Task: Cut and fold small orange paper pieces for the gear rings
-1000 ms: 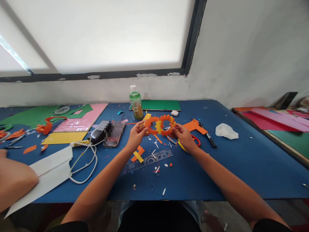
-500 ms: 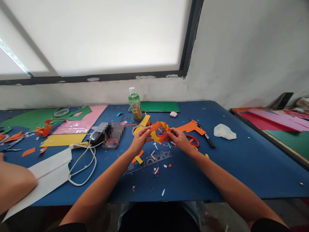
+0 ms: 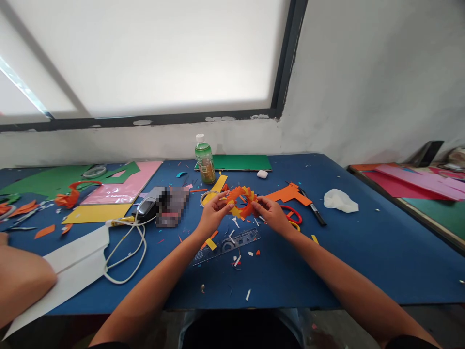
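Between my two hands, above the blue table, is a folded paper ring (image 3: 250,193) in orange and yellow with a jagged edge and an open middle. My left hand (image 3: 213,213) pinches its left side. The fingers of my right hand (image 3: 269,212) close on its right side. Red-and-yellow scissors (image 3: 295,213) lie beside my right hand, partly covered by it. Under the ring, a clear plastic ruler (image 3: 232,245) lies among small paper scraps. Orange paper pieces (image 3: 285,193) and a black pen (image 3: 318,214) lie to the right.
A green-labelled bottle (image 3: 205,160) stands at the back near a green board (image 3: 241,163). To the left are a phone (image 3: 173,206), a white cord (image 3: 125,281), a white paper (image 3: 78,261) and another person's arm (image 3: 22,286). A crumpled white tissue (image 3: 340,200) lies right.
The ring has turned and tilted slightly in my hands, and my left fingers have shifted on its edge. The whole view has moved a little.
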The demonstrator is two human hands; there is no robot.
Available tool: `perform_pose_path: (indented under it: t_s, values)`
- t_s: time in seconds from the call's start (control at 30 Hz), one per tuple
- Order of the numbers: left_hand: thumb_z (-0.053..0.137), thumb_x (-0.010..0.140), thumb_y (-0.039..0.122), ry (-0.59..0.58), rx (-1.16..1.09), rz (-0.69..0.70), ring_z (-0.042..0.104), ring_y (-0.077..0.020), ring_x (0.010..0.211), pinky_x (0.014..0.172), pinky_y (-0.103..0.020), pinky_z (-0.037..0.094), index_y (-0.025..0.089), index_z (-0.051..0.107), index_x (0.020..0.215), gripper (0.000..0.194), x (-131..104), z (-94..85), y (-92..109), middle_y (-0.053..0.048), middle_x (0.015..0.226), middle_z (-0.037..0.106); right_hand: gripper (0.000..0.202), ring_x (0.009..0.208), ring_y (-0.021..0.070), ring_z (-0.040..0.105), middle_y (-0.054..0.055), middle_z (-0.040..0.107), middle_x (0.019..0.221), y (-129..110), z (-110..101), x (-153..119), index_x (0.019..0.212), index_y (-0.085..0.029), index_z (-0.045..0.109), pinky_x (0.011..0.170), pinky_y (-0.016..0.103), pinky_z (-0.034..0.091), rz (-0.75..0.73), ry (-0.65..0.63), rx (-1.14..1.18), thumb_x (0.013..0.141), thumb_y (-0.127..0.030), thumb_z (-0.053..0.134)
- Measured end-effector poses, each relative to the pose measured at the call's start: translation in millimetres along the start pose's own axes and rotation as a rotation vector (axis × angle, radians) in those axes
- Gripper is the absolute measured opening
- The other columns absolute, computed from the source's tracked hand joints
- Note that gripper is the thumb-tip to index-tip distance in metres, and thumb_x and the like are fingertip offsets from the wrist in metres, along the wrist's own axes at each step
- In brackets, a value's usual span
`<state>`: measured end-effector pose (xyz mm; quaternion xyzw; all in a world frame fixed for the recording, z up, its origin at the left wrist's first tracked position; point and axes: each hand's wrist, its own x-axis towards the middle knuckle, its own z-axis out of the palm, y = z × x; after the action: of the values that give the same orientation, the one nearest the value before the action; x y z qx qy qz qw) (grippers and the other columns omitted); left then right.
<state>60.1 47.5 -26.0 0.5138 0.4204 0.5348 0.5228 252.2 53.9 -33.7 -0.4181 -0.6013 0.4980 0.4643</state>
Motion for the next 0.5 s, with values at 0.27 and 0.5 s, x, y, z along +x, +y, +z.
perform_pose_path:
  t_s: [0.27, 0.5]
  values:
    - [0.073, 0.063, 0.041, 0.065, 0.029, -0.034, 0.067, -0.0178, 0.072, 0.059, -0.026, 0.051, 0.015, 0.056, 0.101, 0.049, 3.8, -4.4, 0.6, -0.003, 0.073, 0.069, 0.033, 0.065, 0.0142, 0.058, 0.000, 0.063, 0.074, 1.3, -12.1, 11.8, 0.079, -0.020, 0.059, 0.060, 0.026, 0.049, 0.049, 0.147, 0.135, 0.068, -0.050, 0.064]
    - [0.076, 0.059, 0.041, -0.001, 0.024, -0.153, 0.067, -0.0188, 0.062, 0.055, -0.027, 0.050, 0.016, 0.059, 0.087, 0.041, 9.2, -12.5, -3.9, -0.006, 0.073, 0.071, 0.037, 0.059, 0.0119, 0.057, -0.003, 0.060, 0.069, 3.7, -26.3, 21.4, 0.076, -0.021, 0.056, 0.052, 0.023, 0.049, 0.114, 0.262, 0.242, 0.061, -0.053, 0.068]
